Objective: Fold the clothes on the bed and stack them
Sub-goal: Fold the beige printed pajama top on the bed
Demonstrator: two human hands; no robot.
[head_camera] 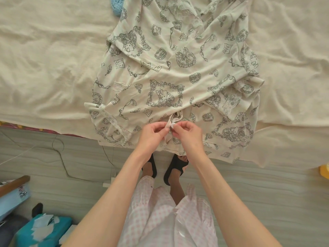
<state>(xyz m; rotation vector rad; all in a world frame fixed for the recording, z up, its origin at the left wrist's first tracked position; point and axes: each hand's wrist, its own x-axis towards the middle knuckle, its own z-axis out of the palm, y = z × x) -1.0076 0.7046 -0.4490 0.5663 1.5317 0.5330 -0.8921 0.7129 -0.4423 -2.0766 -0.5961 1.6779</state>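
head | L hand + R hand fingers curled, both pinching placket of printed garment

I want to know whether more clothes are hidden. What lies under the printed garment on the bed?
Around the printed garment only the cream bedsheet shows, plus a blue knitted item peeking out at its top edge. Anything directly beneath is covered. Both hands pinch its hem.

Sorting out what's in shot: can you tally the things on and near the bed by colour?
Cream printed garment: 1
Cream bedsheet: 1
Blue knitted item: 1
Black slippers: 2
Teal box: 1
Total: 6
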